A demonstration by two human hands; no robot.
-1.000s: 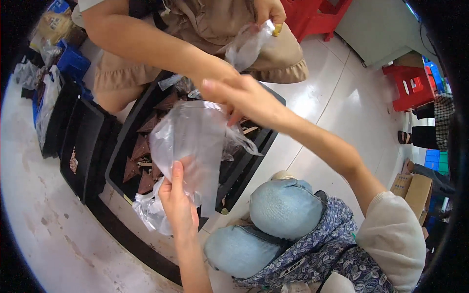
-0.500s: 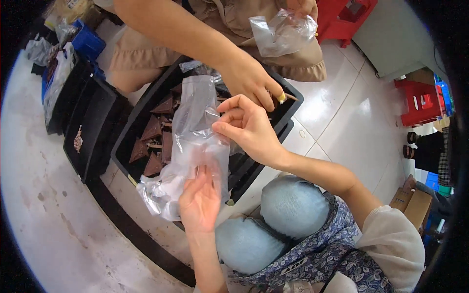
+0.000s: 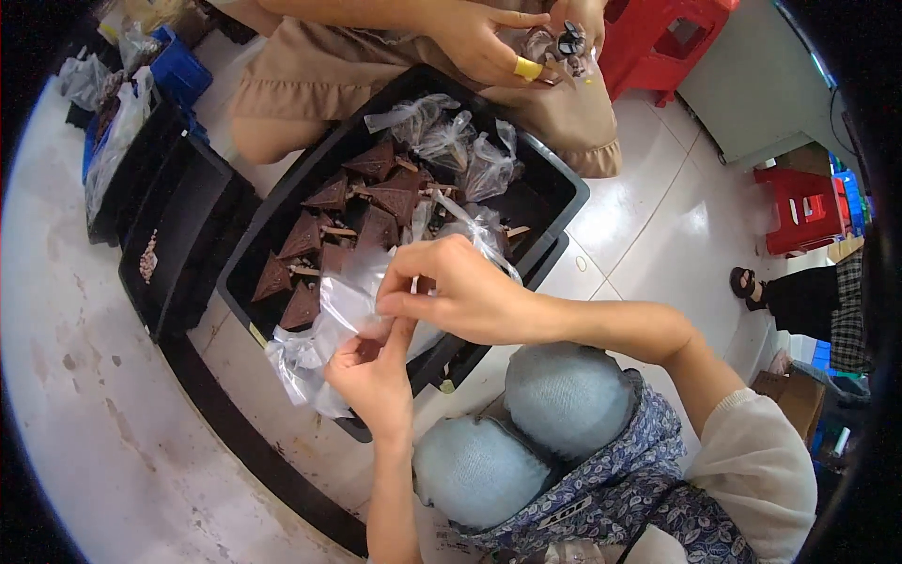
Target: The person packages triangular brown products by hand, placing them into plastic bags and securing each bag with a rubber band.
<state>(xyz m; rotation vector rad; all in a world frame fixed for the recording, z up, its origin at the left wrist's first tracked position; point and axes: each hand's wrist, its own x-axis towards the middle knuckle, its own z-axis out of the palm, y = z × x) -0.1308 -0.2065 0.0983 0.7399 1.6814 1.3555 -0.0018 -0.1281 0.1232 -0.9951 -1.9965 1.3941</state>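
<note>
A clear plastic bag (image 3: 343, 305) is pinched between both my hands over the near end of a black crate (image 3: 554, 193). My left hand (image 3: 371, 371) grips its lower edge from below. My right hand (image 3: 456, 287) holds its upper edge with thumb and fingers closed on the film. Brown triangular pieces on sticks (image 3: 362, 202) lie inside the crate, along with several filled clear bags (image 3: 451, 141) at its far end. A loose heap of empty bags (image 3: 296, 362) hangs over the crate's near corner.
Across the crate sits another person in a tan skirt (image 3: 310, 70), whose hands (image 3: 507, 38) handle a small bag. More black crates (image 3: 169, 226) stand to the left. Red stools (image 3: 672, 38) and a sandalled foot (image 3: 747, 282) are at the right.
The bag was held up high and spread; it has come down low over the crate's near end, with both my hands close together. The other person's hand has withdrawn from the crate.
</note>
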